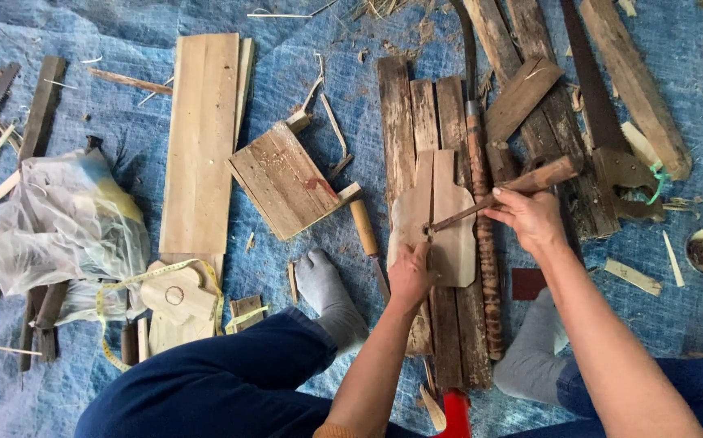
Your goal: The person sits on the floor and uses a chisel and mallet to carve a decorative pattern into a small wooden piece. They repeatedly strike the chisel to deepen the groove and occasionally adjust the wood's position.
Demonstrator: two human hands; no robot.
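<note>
Dark blue trousered legs and grey socked feet (331,296) frame our work on the blue tarpaulin (124,105). Our left hand (410,276) pinches something small, too tiny to tell, upright on the pale, lobed wooden cut-out (449,235), which lies on dark weathered planks (416,122) at the centre. Our right hand (530,217) is wrapped around the wooden-handled hammer (522,188), its head resting at the pinch. We judge a fastener is being started; next calls for a light, square tap. At three o'clock lies a rusty handsaw (603,122); at nine, a clear plastic bag (59,219).
</note>
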